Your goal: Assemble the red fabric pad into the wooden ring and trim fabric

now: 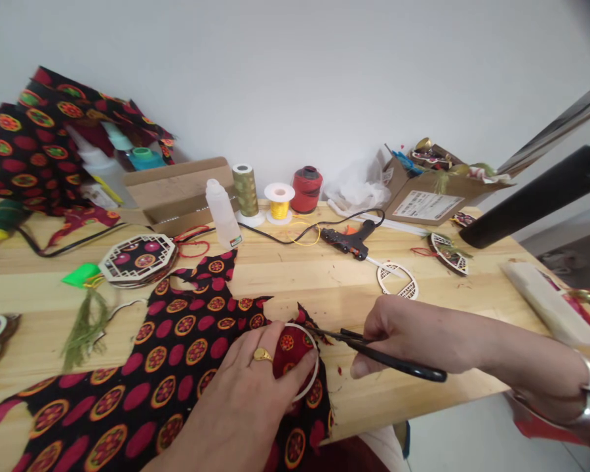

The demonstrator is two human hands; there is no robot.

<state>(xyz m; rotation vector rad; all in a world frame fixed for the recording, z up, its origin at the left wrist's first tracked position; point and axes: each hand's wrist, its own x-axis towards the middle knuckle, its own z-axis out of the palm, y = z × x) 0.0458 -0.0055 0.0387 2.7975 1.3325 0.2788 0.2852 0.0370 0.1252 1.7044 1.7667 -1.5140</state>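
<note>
Black cloth printed with red dots and orange rosettes is spread over the front of the table. My left hand, with a gold ring on one finger, grips a round pale-rimmed frame against this cloth. Inside the rim shows dark red patterned fabric, partly covered by my fingers and thumb. Black-handled scissors are held in my right hand. Their blades point left, at the cloth edge just beside the frame's upper right; the tips are hard to make out.
Behind the hands lie a glue gun with a black cord and a lattice ring. Thread spools, a clear bottle and cardboard boxes line the wall. Octagonal ornaments sit left; a black tube slants at right.
</note>
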